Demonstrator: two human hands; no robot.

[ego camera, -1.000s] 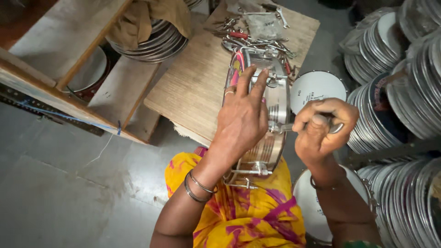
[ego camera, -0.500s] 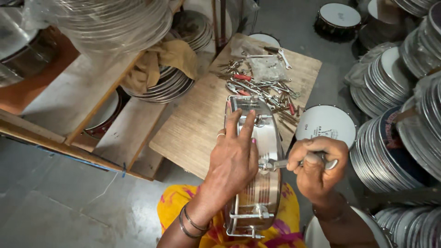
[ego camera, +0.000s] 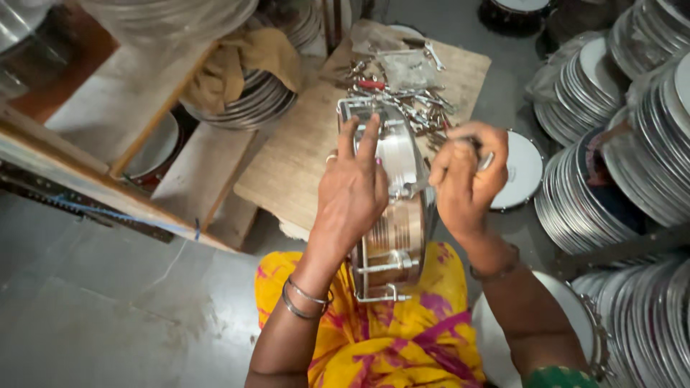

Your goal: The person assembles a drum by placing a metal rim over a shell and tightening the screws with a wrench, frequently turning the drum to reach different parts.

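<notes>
- Drum shell point(ego camera: 392, 215), a shiny metal cylinder with tension rods and lugs, stands on edge on the person's lap over the yellow and pink cloth point(ego camera: 388, 345), its far end leaning toward the wooden board point(ego camera: 302, 158).
- It looks stiff and fairly light, but the polished wall is probably slippery; the rim and the lugs seem the surest places to take hold.
- Left hand point(ego camera: 352, 194) lies flat against the shell's side, fingers spread, bracing rather than clasping.
- Right hand point(ego camera: 467, 176) is clenched around a small metal tool point(ego camera: 487, 161) at the shell's upper rim.
- Loose metal fittings point(ego camera: 410, 100) lie heaped on the board.
- Stacked metal hoops point(ego camera: 596, 158) fill the racks at right; a finished drum head point(ego camera: 521, 169) lies below them.
</notes>
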